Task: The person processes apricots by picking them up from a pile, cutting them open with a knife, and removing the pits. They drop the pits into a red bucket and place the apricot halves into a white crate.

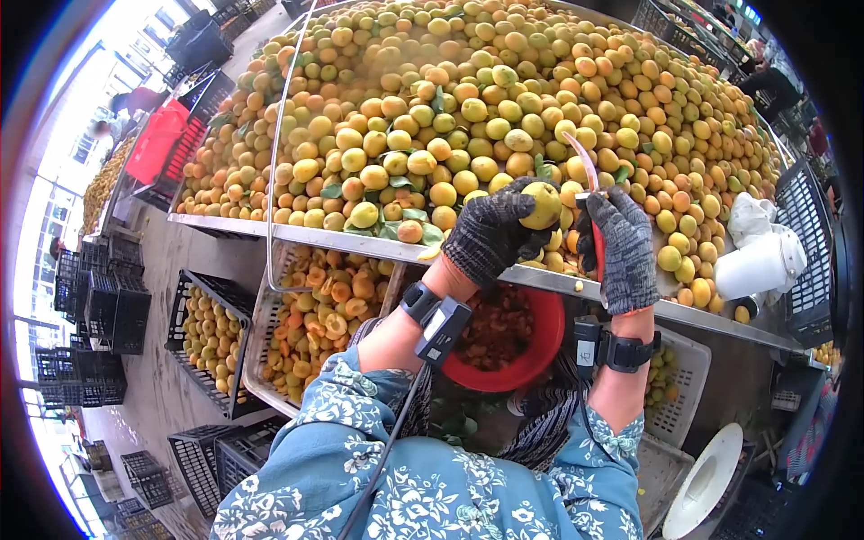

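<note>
In the head view, my left hand (490, 236), in a dark knitted glove, grips a yellow-green apricot (543, 205) with some dark marks on its skin. Close by on the right, my gloved right hand (623, 247) is wrapped around the red handle of a curved knife (583, 160). Its blade points up and to the left, a little apart from the fruit. Both hands are over the near metal edge of a table (360, 239) heaped with apricots (472, 110). Below them stands a red tub (551, 346) holding brownish scraps, perhaps pits; my left forearm partly covers it.
A pale crate (258, 360) of halved apricots stands left of the tub, beside a black crate (243, 310) of whole ones. At the table's right end lies a white bucket (760, 263). A white lid-like disc (708, 481) is low on the right. Black crates (117, 310) stack farther left.
</note>
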Available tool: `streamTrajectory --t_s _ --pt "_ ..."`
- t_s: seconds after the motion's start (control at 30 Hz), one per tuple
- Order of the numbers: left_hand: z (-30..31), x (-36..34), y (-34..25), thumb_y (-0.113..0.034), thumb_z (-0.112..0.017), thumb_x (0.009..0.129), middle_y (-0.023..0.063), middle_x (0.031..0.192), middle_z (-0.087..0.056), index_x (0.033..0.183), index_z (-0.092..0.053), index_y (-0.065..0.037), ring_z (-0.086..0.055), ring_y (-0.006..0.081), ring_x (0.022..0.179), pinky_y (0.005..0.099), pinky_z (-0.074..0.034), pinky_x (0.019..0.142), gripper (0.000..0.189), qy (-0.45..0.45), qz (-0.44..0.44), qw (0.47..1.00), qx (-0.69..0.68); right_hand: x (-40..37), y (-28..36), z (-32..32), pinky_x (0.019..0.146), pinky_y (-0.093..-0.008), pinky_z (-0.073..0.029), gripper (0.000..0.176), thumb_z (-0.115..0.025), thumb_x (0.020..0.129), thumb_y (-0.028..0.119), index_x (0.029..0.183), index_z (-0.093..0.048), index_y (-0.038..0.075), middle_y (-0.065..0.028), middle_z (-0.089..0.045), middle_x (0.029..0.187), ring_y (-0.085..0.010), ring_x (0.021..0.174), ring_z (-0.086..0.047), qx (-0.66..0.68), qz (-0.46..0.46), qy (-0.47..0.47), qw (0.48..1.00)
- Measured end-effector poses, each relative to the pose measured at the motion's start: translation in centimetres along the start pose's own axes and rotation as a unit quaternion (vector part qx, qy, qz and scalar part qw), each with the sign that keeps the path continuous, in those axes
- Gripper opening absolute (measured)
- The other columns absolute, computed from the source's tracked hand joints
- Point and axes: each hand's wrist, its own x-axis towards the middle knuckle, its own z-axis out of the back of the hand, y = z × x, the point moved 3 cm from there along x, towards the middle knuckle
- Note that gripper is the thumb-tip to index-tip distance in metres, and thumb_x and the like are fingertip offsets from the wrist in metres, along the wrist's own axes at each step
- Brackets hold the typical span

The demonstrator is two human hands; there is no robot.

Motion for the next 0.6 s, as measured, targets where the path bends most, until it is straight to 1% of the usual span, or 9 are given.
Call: streamTrajectory --t_s 0.07,0.1,0.13,0.2,0.27,0.33,0.4,0.43,0.6 --pt "0.2 0.2 -0.7 -0.023 -0.067 0.080 0.0098 0.095 -0.062 0.122 -0.052 0.001 -0.060 0.0148 0.076 0.0234 -0.049 0.063 0.050 0.088 0.057 0.994 0.029 -0.1 -0.1 -0.4 0.038 -0.0210 -0.034 0.018 -0.060 0.091 0.026 0.093 -0.062 0.008 0.0013 -0.055 0.060 -0.0072 0.041 -0.046 0.039 0.016 0.004 0.999" --pt "0.0 0.0 -1.1 -0.012 -0.070 0.074 0.0071 0.095 -0.062 0.122 -0.053 -0.003 -0.059 0.0128 0.081 0.0230 -0.050 0.066 0.051 0.071 0.050 0.995 0.051 -0.2 0.1 -0.6 0.037 -0.0207 -0.034 0.020 -0.059 0.091 0.028 0.093 -0.063 0.008 0.0008 -0.056 0.060 -0.0073 0.040 -0.046 0.083 0.049 0.009 0.995" --pt "-0.1 0.1 -1.1 -0.012 -0.070 0.074 0.0071 0.095 -0.062 0.122 -0.053 -0.003 -0.059 0.0128 0.081 0.0230 -0.050 0.066 0.051 0.071 0.050 0.995 0.051 -0.4 0.4 -0.7 0.036 -0.0204 -0.033 0.022 -0.059 0.092 0.029 0.093 -0.064 0.007 0.0004 -0.056 0.060 -0.0073 0.040 -0.046 0.126 0.082 0.012 0.989" --pt "-0.2 0.4 -1.3 -0.005 -0.072 0.070 0.0050 0.098 -0.062 0.119 -0.054 -0.006 -0.058 0.0090 0.081 0.0211 -0.048 0.063 0.052 0.046 -0.026 0.970 0.237 -0.4 0.4 -0.7 0.036 -0.0195 -0.032 0.026 -0.059 0.093 0.031 0.095 -0.064 0.006 -0.0005 -0.057 0.060 -0.0070 0.040 -0.046 0.126 0.080 0.026 0.988" --pt "-0.4 0.3 -1.6 -0.004 -0.073 0.067 0.0042 0.100 -0.061 0.118 -0.055 -0.006 -0.057 0.0093 0.084 0.0222 -0.048 0.068 0.054 0.037 -0.008 0.965 0.260 -0.2 -0.1 -0.7 0.036 -0.0188 -0.031 0.024 -0.058 0.093 0.029 0.096 -0.065 0.006 -0.0004 -0.057 0.059 -0.0067 0.041 -0.046 0.093 0.034 -0.001 0.995" --pt "-0.1 0.6 -1.5 -0.003 -0.075 0.065 0.0034 0.102 -0.061 0.116 -0.055 -0.007 -0.057 0.0096 0.088 0.0232 -0.049 0.073 0.056 0.027 0.006 0.959 0.283 0.0 -0.5 -1.0 0.037 -0.0186 -0.030 0.022 -0.059 0.093 0.027 0.095 -0.064 0.006 0.0007 -0.055 0.058 -0.0055 0.041 -0.045 0.113 0.049 0.015 0.992" --pt "-0.2 1.0 -1.5 -0.003 -0.077 0.063 0.0016 0.105 -0.060 0.115 -0.055 -0.007 -0.056 0.0104 0.096 0.0256 -0.047 0.084 0.057 0.050 -0.144 0.888 0.433 0.0 -0.8 -1.1 0.042 -0.0190 -0.033 0.021 -0.058 0.093 0.026 0.093 -0.064 0.006 0.0016 -0.054 0.059 -0.0045 0.046 -0.045 0.048 0.059 0.025 0.997" --pt "-0.2 1.1 -1.7 -0.002 -0.078 0.060 0.0009 0.105 -0.059 0.115 -0.055 -0.007 -0.055 0.0117 0.099 0.0277 -0.045 0.090 0.060 0.054 -0.141 0.875 0.460 -0.2 -0.9 -1.5 0.047 -0.0198 -0.036 0.019 -0.058 0.093 0.023 0.092 -0.062 0.004 0.0010 -0.055 0.063 -0.0046 0.052 -0.046 0.045 0.070 0.024 0.996" --pt "0.0 1.2 -1.3 -0.002 -0.079 0.058 0.0016 0.107 -0.059 0.116 -0.055 -0.008 -0.054 0.0120 0.100 0.0289 -0.046 0.090 0.063 0.048 -0.085 0.900 0.425 -0.7 -1.0 -2.0 0.053 -0.0235 -0.042 0.016 -0.060 0.092 0.018 0.093 -0.063 0.002 -0.0028 -0.060 0.072 -0.0092 0.061 -0.054 -0.039 0.112 0.012 0.993"
